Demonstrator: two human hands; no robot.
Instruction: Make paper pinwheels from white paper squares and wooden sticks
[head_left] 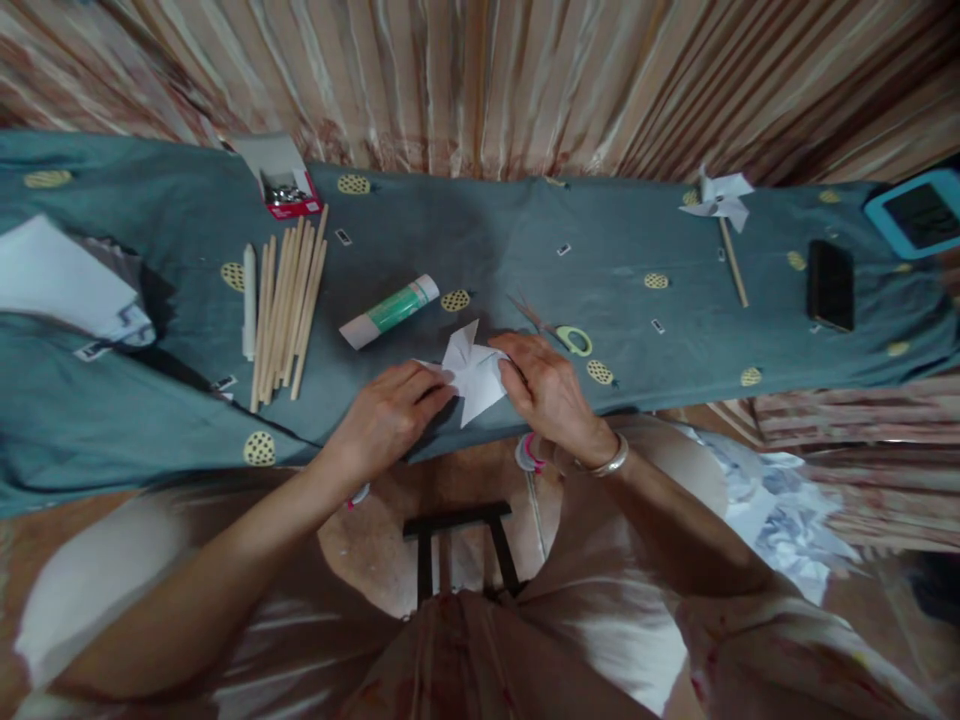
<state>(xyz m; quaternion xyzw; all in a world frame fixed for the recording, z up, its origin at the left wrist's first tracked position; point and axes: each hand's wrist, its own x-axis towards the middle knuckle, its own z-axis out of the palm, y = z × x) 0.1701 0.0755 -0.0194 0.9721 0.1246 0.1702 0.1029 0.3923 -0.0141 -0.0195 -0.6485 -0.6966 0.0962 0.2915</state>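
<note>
A white paper pinwheel is between my hands at the near edge of the cloth-covered table. Its folded blades point outward in several directions. My left hand pinches the left blade between thumb and fingers. On the opposite side, my right hand has its fingers closed on the right blade; a bracelet circles that wrist. Just beyond the right hand lie scissors with light green handles. A glue stick with a green label lies on its side past the left hand.
Wooden sticks lie left, beside a white pen-like tube and an open box of metal pins. White paper lies far left. To the right are a finished pinwheel on a stick, a phone and a blue-framed device.
</note>
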